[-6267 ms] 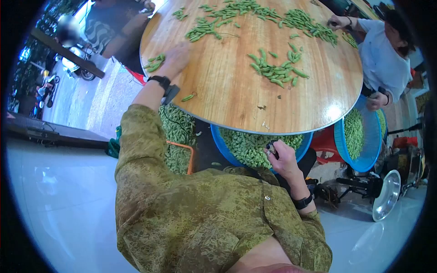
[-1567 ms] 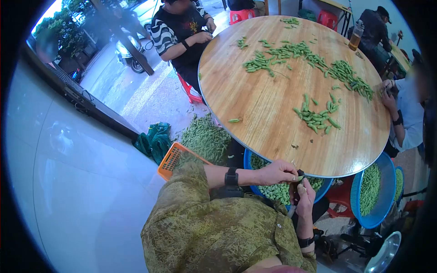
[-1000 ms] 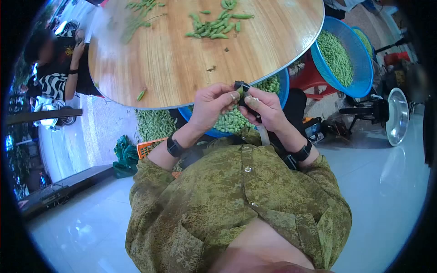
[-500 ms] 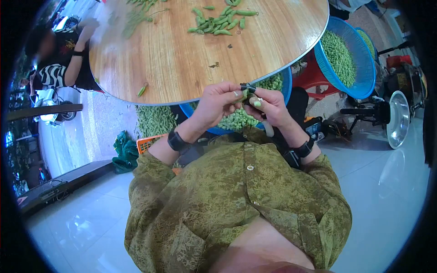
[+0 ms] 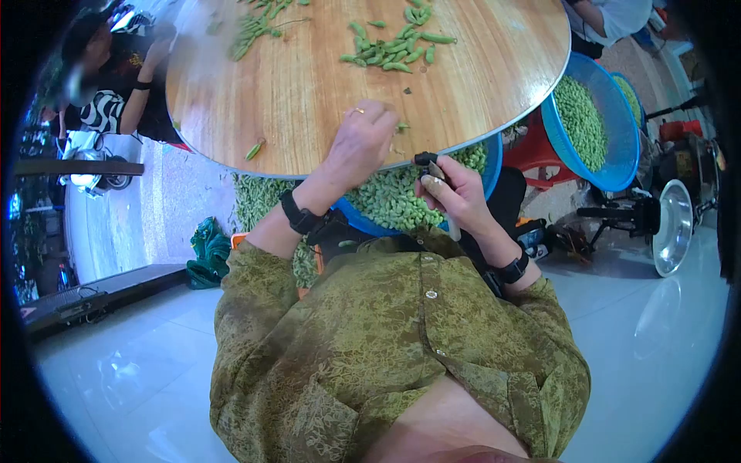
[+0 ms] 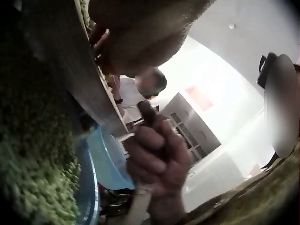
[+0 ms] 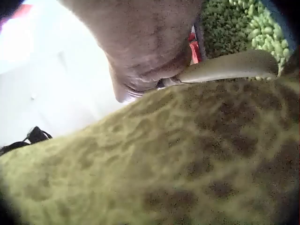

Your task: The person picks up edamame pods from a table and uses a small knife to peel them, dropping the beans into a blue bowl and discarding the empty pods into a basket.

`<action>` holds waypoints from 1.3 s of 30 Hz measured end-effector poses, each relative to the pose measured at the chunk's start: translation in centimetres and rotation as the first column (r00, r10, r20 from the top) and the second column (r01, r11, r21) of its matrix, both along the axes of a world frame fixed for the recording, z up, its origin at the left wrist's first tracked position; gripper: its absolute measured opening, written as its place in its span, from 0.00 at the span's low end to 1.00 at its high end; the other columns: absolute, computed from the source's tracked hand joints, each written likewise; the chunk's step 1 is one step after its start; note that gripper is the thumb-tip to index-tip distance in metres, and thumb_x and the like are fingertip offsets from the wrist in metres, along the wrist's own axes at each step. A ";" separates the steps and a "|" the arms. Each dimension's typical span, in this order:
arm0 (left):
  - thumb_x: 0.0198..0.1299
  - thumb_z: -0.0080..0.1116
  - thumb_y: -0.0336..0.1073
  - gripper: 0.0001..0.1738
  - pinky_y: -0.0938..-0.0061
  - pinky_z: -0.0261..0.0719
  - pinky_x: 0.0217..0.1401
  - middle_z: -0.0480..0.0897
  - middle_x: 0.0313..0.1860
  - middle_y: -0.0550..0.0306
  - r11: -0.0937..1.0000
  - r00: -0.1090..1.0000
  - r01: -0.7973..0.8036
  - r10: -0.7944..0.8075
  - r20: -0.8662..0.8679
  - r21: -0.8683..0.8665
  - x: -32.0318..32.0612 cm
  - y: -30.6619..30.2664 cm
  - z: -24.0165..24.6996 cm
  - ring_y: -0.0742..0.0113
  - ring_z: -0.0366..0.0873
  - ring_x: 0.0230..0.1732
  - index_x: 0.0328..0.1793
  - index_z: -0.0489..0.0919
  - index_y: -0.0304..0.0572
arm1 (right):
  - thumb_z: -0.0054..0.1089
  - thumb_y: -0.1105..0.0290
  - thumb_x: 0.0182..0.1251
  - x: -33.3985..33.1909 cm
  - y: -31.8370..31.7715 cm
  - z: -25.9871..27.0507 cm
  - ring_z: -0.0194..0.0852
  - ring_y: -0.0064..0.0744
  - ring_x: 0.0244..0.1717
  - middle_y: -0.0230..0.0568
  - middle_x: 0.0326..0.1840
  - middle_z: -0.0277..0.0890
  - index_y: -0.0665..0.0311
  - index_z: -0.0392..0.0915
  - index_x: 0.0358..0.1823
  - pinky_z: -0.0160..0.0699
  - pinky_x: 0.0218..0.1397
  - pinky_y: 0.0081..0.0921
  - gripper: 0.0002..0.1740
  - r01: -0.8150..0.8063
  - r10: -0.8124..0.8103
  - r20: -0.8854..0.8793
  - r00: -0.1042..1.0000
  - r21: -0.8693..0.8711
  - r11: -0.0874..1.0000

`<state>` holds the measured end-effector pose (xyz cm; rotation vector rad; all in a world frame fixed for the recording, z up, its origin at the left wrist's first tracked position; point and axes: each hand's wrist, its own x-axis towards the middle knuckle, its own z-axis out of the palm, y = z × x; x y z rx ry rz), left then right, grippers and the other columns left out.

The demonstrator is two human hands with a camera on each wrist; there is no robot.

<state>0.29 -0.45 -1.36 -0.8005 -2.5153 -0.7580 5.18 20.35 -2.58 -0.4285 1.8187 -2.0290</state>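
My left hand is over the near edge of the round wooden table, fingers bent downward. A small green pod shows at its fingertips. To the right, beyond the table edge, my right hand grips a tool with a pale curved handle that sticks out below the fist; the rest of it is largely hidden. Something black covers its index fingertip. Below both hands, a blue basin holds pale green shelled beans.
A heap of green pods lies farther in on the table, and a single pod near its left edge. Another blue basin of beans stands right, by a metal bowl. A person sits at the left.
My hands worked together on a green pod over the basin half a second ago. The left hand has since moved forward onto the table; the right stays near the basin, gripping the tool.
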 end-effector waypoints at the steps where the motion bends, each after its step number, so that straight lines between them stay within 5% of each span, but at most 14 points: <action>1: 0.51 0.55 0.25 0.09 0.59 0.72 0.48 0.75 0.41 0.46 0.996 1.000 0.020 -0.022 -0.015 -0.082 -0.2 -0.5 -0.2 0.48 0.73 0.47 0.40 0.75 0.37 | 0.50 0.74 0.69 -0.1 -0.1 0.1 0.68 0.14 0.21 0.32 0.28 0.76 0.68 0.73 0.47 0.66 0.23 0.14 0.09 -0.012 0.012 -0.013 1.000 -0.004 1.000; 6: 0.51 0.50 0.25 0.10 0.58 0.71 0.49 0.75 0.41 0.45 0.924 0.956 -0.293 0.286 -0.062 -0.247 3.1 -7.0 -0.6 0.48 0.73 0.46 0.41 0.74 0.38 | 0.51 0.74 0.69 -0.6 2.0 -0.5 0.68 0.13 0.22 0.32 0.28 0.77 0.70 0.72 0.53 0.68 0.25 0.14 0.14 0.065 -0.065 -0.009 0.998 0.007 0.998; 8: 0.51 0.52 0.27 0.13 0.56 0.71 0.50 0.76 0.41 0.46 0.808 0.875 -0.484 0.455 -0.166 -0.335 4.1 -12.8 -1.0 0.48 0.74 0.45 0.44 0.76 0.40 | 0.51 0.74 0.69 -0.6 2.9 -0.8 0.66 0.14 0.21 0.33 0.29 0.76 0.70 0.72 0.55 0.65 0.23 0.13 0.15 0.134 -0.134 -0.004 0.991 -0.002 0.991; 10: 0.51 0.55 0.29 0.14 0.55 0.71 0.50 0.77 0.40 0.47 0.490 0.631 -0.597 0.776 0.006 -0.635 4.9 -15.9 1.3 0.48 0.75 0.44 0.46 0.78 0.43 | 0.51 0.74 0.69 -0.9 3.4 -0.7 0.65 0.14 0.20 0.33 0.29 0.76 0.70 0.72 0.55 0.64 0.22 0.13 0.15 0.144 -0.142 0.038 0.989 -0.054 0.988; 11: 0.51 0.55 0.29 0.14 0.55 0.71 0.50 0.77 0.40 0.47 0.489 0.633 -0.596 0.774 0.002 -0.637 4.6 -15.8 2.3 0.48 0.75 0.44 0.46 0.78 0.43 | 0.51 0.74 0.69 -0.9 3.5 -0.7 0.64 0.14 0.20 0.33 0.29 0.76 0.70 0.72 0.55 0.62 0.21 0.13 0.15 0.151 -0.143 0.086 0.986 -0.101 0.983; 13: 0.54 0.56 0.31 0.12 0.54 0.72 0.49 0.79 0.40 0.47 0.562 0.755 -0.567 0.646 -0.107 -0.602 3.7 -14.5 4.9 0.46 0.75 0.43 0.46 0.80 0.44 | 0.49 0.73 0.70 -1.2 3.0 -0.7 0.63 0.13 0.20 0.34 0.29 0.75 0.70 0.71 0.56 0.59 0.21 0.12 0.16 0.149 -0.140 0.072 0.988 -0.135 0.980; 14: 0.55 0.56 0.32 0.09 0.55 0.73 0.49 0.79 0.39 0.46 0.731 0.818 -0.569 0.549 -0.170 -0.377 2.1 -14.8 3.1 0.46 0.75 0.44 0.41 0.81 0.41 | 0.48 0.73 0.71 -1.5 2.6 -0.5 0.63 0.13 0.20 0.34 0.29 0.75 0.71 0.71 0.57 0.60 0.21 0.12 0.16 0.145 -0.135 0.066 0.989 -0.178 0.973; 16: 0.55 0.56 0.30 0.09 0.58 0.73 0.50 0.79 0.41 0.45 0.938 0.947 -0.303 0.316 0.057 -0.170 -1.3 -12.0 3.5 0.45 0.75 0.46 0.43 0.80 0.39 | 0.47 0.71 0.72 -2.1 2.0 -0.3 0.63 0.13 0.20 0.34 0.29 0.75 0.72 0.71 0.58 0.60 0.21 0.11 0.17 0.121 -0.117 0.031 0.993 -0.220 0.968; 20: 0.56 0.54 0.28 0.13 0.60 0.73 0.53 0.78 0.46 0.43 0.975 0.990 -0.141 0.142 -0.008 -0.169 -8.9 -7.8 0.9 0.45 0.74 0.51 0.48 0.78 0.38 | 0.46 0.69 0.72 -2.6 1.0 -0.1 0.65 0.16 0.20 0.40 0.30 0.76 0.74 0.70 0.59 0.61 0.20 0.12 0.20 0.141 -0.123 0.093 0.988 -0.219 0.965; 27: 0.55 0.52 0.27 0.08 0.56 0.74 0.49 0.78 0.40 0.42 0.957 0.971 -0.214 0.231 0.066 -0.194 -9.5 -8.2 -0.7 0.40 0.74 0.44 0.41 0.77 0.36 | 0.46 0.68 0.73 -1.7 1.5 -1.1 0.65 0.16 0.20 0.38 0.30 0.75 0.73 0.69 0.61 0.61 0.20 0.12 0.21 0.174 -0.146 0.133 0.980 -0.237 0.956; 30: 0.60 0.52 0.29 0.07 0.63 0.77 0.37 0.80 0.34 0.47 0.945 0.937 -0.299 0.317 0.147 -0.129 -6.2 -8.3 0.0 0.52 0.78 0.34 0.42 0.77 0.36 | 0.45 0.67 0.74 -2.0 0.8 -0.1 0.64 0.16 0.20 0.38 0.30 0.73 0.72 0.67 0.63 0.60 0.20 0.12 0.22 0.098 -0.065 0.146 0.987 -0.231 0.968; 32: 0.65 0.52 0.32 0.08 0.77 0.73 0.23 0.80 0.28 0.56 0.779 0.612 -0.484 -0.025 0.791 0.399 -3.3 -6.0 2.8 0.71 0.76 0.24 0.44 0.78 0.36 | 0.44 0.67 0.74 -2.5 -0.1 1.1 0.63 0.16 0.20 0.36 0.29 0.74 0.70 0.67 0.63 0.60 0.20 0.12 0.21 0.065 -0.014 0.186 0.983 -0.271 0.960; 35: 0.67 0.53 0.34 0.09 0.88 0.65 0.17 0.78 0.27 0.62 0.592 0.517 -0.475 -0.411 0.751 0.651 -0.1 -3.3 3.9 0.82 0.72 0.20 0.45 0.78 0.36 | 0.43 0.65 0.74 -2.9 -1.5 1.7 0.60 0.16 0.18 0.37 0.28 0.71 0.69 0.62 0.68 0.58 0.19 0.13 0.25 0.034 0.043 0.237 0.971 -0.313 0.949; 39: 0.67 0.53 0.32 0.08 0.86 0.65 0.15 0.80 0.27 0.59 0.527 0.440 -0.519 -0.511 0.739 0.673 2.2 -0.6 3.7 0.79 0.73 0.18 0.44 0.77 0.34 | 0.43 0.64 0.75 -2.7 -2.1 2.1 0.59 0.17 0.18 0.38 0.28 0.70 0.65 0.59 0.70 0.58 0.18 0.13 0.26 0.016 0.143 0.346 0.927 -0.419 0.908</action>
